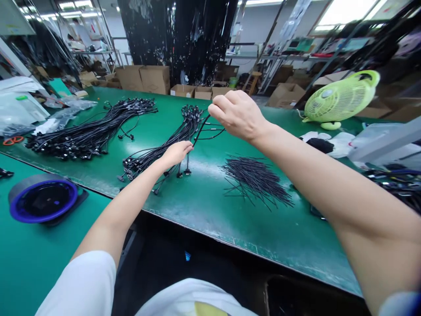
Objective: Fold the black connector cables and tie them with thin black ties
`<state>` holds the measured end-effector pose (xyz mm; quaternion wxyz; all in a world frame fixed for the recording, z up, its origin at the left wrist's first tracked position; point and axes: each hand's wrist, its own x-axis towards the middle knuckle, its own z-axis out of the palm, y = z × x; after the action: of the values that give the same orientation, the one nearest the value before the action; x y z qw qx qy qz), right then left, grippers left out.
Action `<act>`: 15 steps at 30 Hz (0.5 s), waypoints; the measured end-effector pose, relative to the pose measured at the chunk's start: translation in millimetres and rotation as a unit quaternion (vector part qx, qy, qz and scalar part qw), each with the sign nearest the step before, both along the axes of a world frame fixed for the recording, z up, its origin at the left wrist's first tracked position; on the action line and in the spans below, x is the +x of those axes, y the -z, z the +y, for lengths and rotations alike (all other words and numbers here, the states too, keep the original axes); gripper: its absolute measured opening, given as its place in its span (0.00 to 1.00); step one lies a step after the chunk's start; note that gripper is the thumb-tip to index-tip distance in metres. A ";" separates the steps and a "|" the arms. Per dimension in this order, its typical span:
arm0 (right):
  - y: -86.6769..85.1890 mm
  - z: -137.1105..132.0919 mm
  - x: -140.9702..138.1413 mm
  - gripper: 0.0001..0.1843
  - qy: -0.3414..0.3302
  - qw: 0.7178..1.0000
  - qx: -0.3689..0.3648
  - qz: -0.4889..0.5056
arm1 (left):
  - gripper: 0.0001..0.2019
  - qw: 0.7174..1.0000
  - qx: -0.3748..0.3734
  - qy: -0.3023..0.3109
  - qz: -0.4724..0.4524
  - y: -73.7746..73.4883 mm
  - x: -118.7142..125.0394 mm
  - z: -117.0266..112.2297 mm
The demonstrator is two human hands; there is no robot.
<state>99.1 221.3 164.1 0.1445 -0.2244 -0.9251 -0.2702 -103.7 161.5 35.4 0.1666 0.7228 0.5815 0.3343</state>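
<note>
My left hand (176, 153) rests on a bundle of black cables (158, 149) lying on the green table (204, 206), fingers pinching one cable near its lower end. My right hand (237, 115) is raised above the table, closed around the upper end of a black cable (201, 127) that runs down toward the bundle. A pile of thin black ties (255, 177) lies just right of the bundle, below my right forearm.
A larger heap of black cables (88, 129) lies at the left. A blue-rimmed tape roll (42, 199) sits on the near left table. A green fan (340, 98) stands at the right, with plastic bags and cardboard boxes (154, 79) behind.
</note>
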 end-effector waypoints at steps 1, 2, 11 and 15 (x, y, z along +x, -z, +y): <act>0.1 3.1 2.1 0.23 0.006 1.000 0.003 -0.007 | 0.05 1.000 -0.001 0.005 -0.004 1.5 -2.4 3.8; 0.6 7.5 4.6 0.22 0.016 1.000 0.010 -0.008 | 0.03 1.000 0.003 0.007 -0.011 1.0 -5.7 6.3; 33.6 75.2 36.8 0.18 0.211 0.971 -0.024 0.111 | 0.17 0.948 0.162 -0.071 -0.265 -45.1 -66.1 -6.2; 30.4 91.5 57.9 0.18 0.320 0.918 -0.102 0.210 | 0.18 0.944 0.159 -0.140 -0.254 -44.7 -104.2 -19.2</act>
<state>157.1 312.7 133.7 0.2179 -0.5732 -0.7749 -0.1530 -207.8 142.4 80.1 0.1430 0.5420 0.5545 0.6150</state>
